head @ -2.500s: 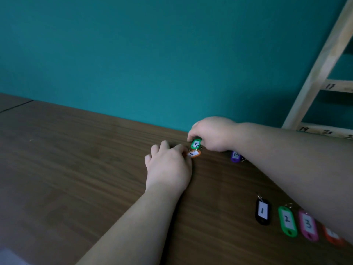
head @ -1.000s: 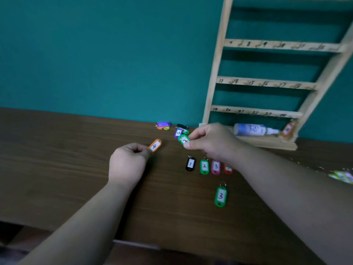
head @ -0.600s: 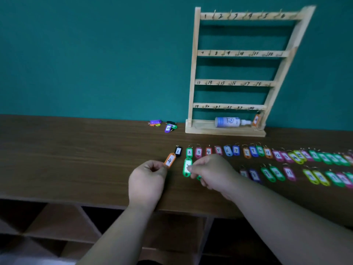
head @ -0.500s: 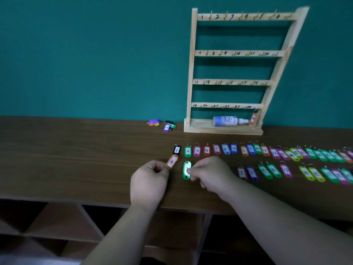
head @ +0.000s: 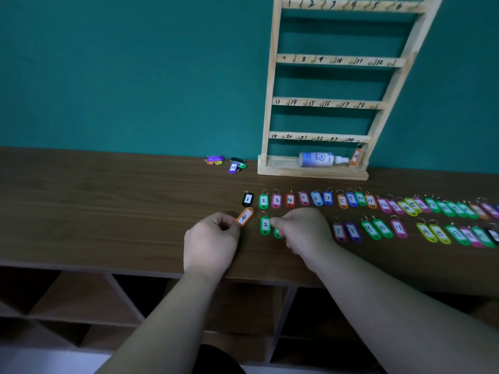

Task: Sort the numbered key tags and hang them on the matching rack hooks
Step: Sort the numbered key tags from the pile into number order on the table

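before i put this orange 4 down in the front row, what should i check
1. Orange tag 4 pinched in left hand: ok.
2. Its number readable: ok.
3. Spot in front of red tag 4 free: not ok, right hand covers it.
4. Green tag 2 lying in line with back-row green 2: ok.
5. Number on second green tag, held in right hand: cannot tell.

The rack [head: 326,104] is cut off at the top edge. Before its left post, a green tag [head: 278,233] is mostly hidden by the right hand [head: 302,230], its number unreadable. Right of the rack, both tag rows [head: 456,209] blur and run off the edge.
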